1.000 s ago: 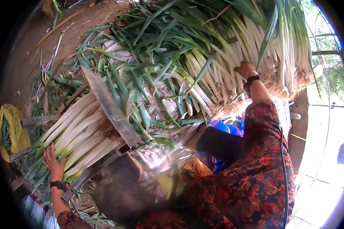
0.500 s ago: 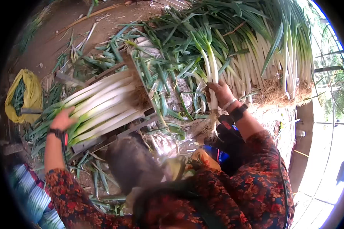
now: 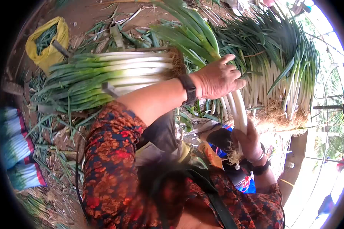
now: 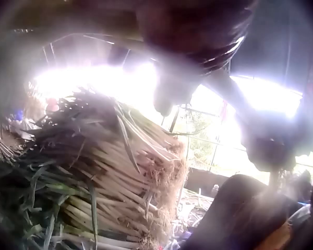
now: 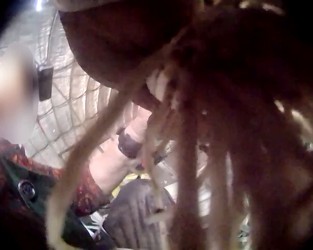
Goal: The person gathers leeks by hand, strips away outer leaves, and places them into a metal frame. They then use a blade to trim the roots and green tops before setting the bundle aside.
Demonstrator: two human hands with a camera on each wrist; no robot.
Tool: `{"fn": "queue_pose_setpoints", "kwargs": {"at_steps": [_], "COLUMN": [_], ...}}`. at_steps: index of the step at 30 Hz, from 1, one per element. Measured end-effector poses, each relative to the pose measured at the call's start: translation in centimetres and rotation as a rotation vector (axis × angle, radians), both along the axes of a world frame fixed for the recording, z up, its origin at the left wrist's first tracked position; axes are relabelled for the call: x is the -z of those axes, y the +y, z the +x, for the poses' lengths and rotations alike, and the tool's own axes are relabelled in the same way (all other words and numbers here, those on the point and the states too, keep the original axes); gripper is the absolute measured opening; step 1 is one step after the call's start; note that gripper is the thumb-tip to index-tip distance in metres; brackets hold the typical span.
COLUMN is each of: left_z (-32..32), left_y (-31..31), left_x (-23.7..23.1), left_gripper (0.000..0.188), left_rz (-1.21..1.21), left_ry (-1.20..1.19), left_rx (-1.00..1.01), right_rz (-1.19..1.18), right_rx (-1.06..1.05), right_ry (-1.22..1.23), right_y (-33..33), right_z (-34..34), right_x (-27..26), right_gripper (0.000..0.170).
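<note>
Two or so long leeks (image 3: pixel 239 110) slant in front of the body, green leaves up and away, stringy roots (image 3: pixel 234 156) down. My right hand (image 3: pixel 249 142) grips their white lower ends just above the roots. Higher up, where white turns green, my left hand (image 3: pixel 219 79) lies across the stalks with its fingers bent over them. Dark, blurred roots (image 5: pixel 188 156) fill much of the right wrist view, and beyond them shows the left forearm (image 5: pixel 107 164). A dark part of the left hand (image 4: pixel 193 31) crosses the top of the left wrist view.
A bundle of leeks (image 3: pixel 114 72) lies in a metal frame (image 3: pixel 110 89) on the left. The big leek pile (image 3: pixel 271 76) stands at right, roots towards me. A yellow sack (image 3: pixel 51 57) holds green leaves. Wrapped bundles (image 3: pixel 17 149) lie far left; leaf scraps litter the ground.
My right hand has picked leeks from the pile and brought them closer to the body. My left hand has left the framed bundle and crossed over to the picked leeks.
</note>
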State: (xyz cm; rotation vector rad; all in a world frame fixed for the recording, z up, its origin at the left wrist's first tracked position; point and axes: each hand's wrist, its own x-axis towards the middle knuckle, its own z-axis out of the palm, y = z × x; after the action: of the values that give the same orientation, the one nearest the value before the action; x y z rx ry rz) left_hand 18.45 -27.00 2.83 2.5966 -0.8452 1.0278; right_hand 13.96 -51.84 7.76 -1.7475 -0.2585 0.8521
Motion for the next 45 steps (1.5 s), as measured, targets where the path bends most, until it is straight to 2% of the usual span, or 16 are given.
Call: {"fn": "queue_pose_setpoints", "kwargs": {"at_steps": [3,4,9,14,15,17,19,21,24,25,26,29,31,36,44,45], "left_z": [-1.8,-2.2,-7.2,-13.6,-15.2,-17.9,-19.3,-19.8,-20.5,-20.7,-20.5,-19.7,-20.3,-20.3,-20.3,-20.0], "left_y": [2.4,3.6,8.9,18.2,18.1,19.8,21.8,23.3,27.3,29.3,29.0,29.0,28.1,27.3,26.3,26.8], "left_x": [-2.6,-2.3,-3.4,-7.5,-10.9,-12.8,-13.9,-14.4,-7.6,-4.1,-1.6,10.0,18.4,19.8,21.2,21.1], "left_gripper": [0.016,0.012,0.01,0.018,0.013,0.012,0.014,0.016,0.028,0.036,0.045,0.064,0.064,0.056,0.051,0.058], "left_rz": [0.181,0.104,0.15,0.156,0.112,0.263,0.35,0.465,0.295,0.225,0.221,0.083,0.087,-0.001,-0.168,-0.07], "left_ry": [0.159,0.196,0.164,0.21,0.35,0.099,0.144,0.392,0.384,0.391,0.54,0.825,0.684,0.553,0.452,0.636], "left_rx": [-0.039,-0.068,-0.229,-0.581,-0.702,-0.828,-0.952,-1.1,-1.117,-0.978,-0.974,-0.98,-1.09,-1.149,-1.142,-1.205], "right_rz": [-0.179,-0.318,-0.31,0.004,0.096,0.21,0.106,0.081,-0.083,-0.156,-0.3,-0.66,-0.774,-0.341,-0.568,-0.584], "right_rx": [-0.056,-0.155,-0.333,-0.353,-0.352,-0.351,-0.344,-0.356,-0.459,-0.478,-0.496,-0.387,-0.392,-0.415,-0.258,-0.276], "right_ry": [-0.187,-0.49,-0.764,-1.276,-1.415,-1.421,-1.37,-1.344,-1.217,-1.181,-1.209,-1.188,-1.284,-1.334,-1.355,-1.338], "right_y": [-0.9,-1.7,1.4,13.1,15.8,21.1,26.0,29.8,32.1,32.3,32.2,30.8,30.2,30.3,36.0,36.1], "right_z": [-1.1,-0.8,0.4,2.5,3.2,3.3,3.6,3.6,3.4,3.4,3.9,4.4,4.2,2.8,6.0,6.3], "right_x": [-0.1,1.3,3.8,4.0,4.6,4.3,5.2,6.6,9.8,11.3,13.9,20.3,24.0,22.7,28.4,28.1], "right_gripper": [0.014,0.015,0.019,0.046,0.049,0.05,0.046,0.042,0.039,0.038,0.035,0.054,0.066,0.054,0.069,0.068]}}
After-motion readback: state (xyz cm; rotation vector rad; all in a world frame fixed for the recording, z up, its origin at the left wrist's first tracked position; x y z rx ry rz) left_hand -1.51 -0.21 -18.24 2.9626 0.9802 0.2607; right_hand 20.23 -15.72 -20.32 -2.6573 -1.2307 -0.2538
